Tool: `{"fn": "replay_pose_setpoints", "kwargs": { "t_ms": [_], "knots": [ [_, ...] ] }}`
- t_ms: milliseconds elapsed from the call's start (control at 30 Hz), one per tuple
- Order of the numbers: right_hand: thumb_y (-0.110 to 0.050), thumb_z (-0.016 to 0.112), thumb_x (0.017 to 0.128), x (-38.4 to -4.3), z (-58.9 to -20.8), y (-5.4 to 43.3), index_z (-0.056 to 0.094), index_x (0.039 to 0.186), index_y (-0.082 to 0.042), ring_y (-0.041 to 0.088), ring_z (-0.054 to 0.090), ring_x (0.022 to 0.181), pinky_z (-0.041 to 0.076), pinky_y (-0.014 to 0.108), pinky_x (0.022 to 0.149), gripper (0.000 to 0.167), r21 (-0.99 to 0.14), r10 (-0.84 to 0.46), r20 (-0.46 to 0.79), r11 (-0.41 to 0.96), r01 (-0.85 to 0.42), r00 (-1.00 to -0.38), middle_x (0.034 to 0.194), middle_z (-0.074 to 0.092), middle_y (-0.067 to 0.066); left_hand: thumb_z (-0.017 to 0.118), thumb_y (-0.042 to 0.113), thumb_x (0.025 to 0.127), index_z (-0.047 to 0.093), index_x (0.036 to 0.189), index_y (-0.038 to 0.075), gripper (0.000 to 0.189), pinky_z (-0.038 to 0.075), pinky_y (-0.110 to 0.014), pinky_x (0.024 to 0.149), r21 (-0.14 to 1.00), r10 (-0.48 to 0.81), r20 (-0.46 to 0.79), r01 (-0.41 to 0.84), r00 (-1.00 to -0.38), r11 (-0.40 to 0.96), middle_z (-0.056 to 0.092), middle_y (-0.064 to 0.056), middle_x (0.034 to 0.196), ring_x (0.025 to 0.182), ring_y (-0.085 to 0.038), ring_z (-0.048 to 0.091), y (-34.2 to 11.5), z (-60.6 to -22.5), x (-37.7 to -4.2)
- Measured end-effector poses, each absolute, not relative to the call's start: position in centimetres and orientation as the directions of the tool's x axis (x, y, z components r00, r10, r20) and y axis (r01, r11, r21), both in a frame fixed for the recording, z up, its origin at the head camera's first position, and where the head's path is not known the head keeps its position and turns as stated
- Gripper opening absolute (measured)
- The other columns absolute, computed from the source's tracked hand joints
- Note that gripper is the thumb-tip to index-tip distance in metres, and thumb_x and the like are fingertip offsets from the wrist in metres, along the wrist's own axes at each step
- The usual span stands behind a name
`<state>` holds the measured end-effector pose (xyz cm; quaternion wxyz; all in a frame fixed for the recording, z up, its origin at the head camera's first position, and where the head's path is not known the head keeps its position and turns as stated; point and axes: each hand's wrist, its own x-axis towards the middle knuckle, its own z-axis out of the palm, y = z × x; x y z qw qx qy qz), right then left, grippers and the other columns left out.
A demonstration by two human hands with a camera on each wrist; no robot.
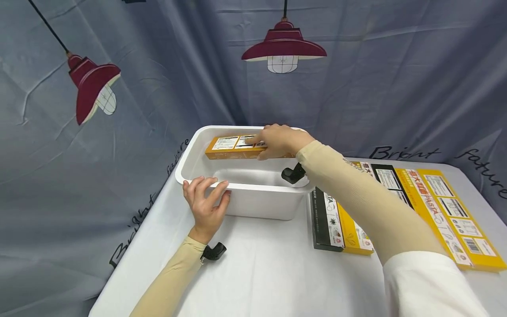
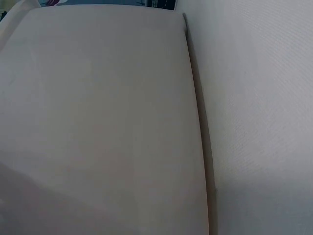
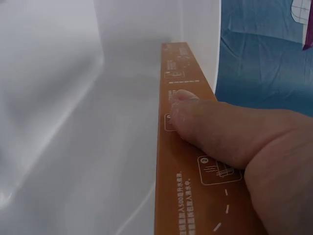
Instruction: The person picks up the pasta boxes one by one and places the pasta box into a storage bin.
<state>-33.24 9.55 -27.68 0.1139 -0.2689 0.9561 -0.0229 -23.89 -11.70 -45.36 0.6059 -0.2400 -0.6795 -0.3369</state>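
Inside the white plastic bin (image 1: 253, 200), my right hand (image 1: 279, 138) grips an orange pasta box (image 1: 231, 154) near its right part. The box lies lengthwise along the bin's far wall, its label panels facing up. In the right wrist view, the thumb (image 3: 210, 122) presses on the brown-orange side of the box, which carries printed cooking icons; the other fingers are hidden there. My left hand (image 1: 207, 209) is at the bin's near left corner, fingers spread and fingertips at the rim. The left wrist view shows mostly the bin's outer wall (image 2: 107, 107) beside the white tablecloth.
Right of the bin, several flat pasta boxes lie side by side on the white table (image 1: 253, 264): a black one (image 1: 321, 220) near the bin and a large yellow one (image 1: 459, 215) farther right, partly behind my right arm. A grey curtain (image 1: 178, 75) printed with red lamps hangs behind.
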Motion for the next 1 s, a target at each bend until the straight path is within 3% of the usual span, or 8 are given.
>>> {"fn": "replay_pose_setpoints", "kwargs": {
  "t_ms": [167,633,1000],
  "knots": [
    [-0.034,0.074,0.09,-33.7,-28.6,8.9,0.049,0.149,-0.045,0.022,0.054,0.122,0.046,0.045,0.102,0.065,-0.137,-0.524,-0.235,0.852,-0.506,-0.819,0.148,0.056,0.001,0.075,0.006,0.082,0.078,0.093,0.009,0.012,0.008,-0.045,0.123,0.171,-0.069,0.983,0.735,-0.167,0.656,0.066,-0.015,0.099,0.108,-0.037,0.048,-11.6,-45.4,-23.7],
    [-0.033,0.08,0.085,-34.6,-31.7,8.1,0.056,0.145,-0.038,0.027,0.058,0.132,0.045,0.046,0.108,0.065,-0.121,-0.546,-0.269,0.837,-0.534,-0.794,0.147,0.06,0.003,0.074,0.007,0.083,0.079,0.094,0.01,0.013,0.008,-0.045,0.123,0.161,-0.058,0.985,0.725,-0.165,0.669,0.067,-0.015,0.102,0.109,-0.037,0.048,-11.6,-45.5,-23.7],
    [-0.032,0.082,0.083,-35.0,-32.2,7.3,0.059,0.143,-0.036,0.026,0.059,0.127,0.046,0.048,0.107,0.065,-0.111,-0.532,-0.299,0.844,-0.525,-0.792,0.146,0.061,0.004,0.075,0.006,0.08,0.079,0.095,0.01,0.016,0.009,-0.045,0.122,0.163,-0.066,0.985,0.718,-0.162,0.677,0.067,-0.014,0.103,0.11,-0.036,0.048,-11.9,-45.3,-23.7]
  ]
}}
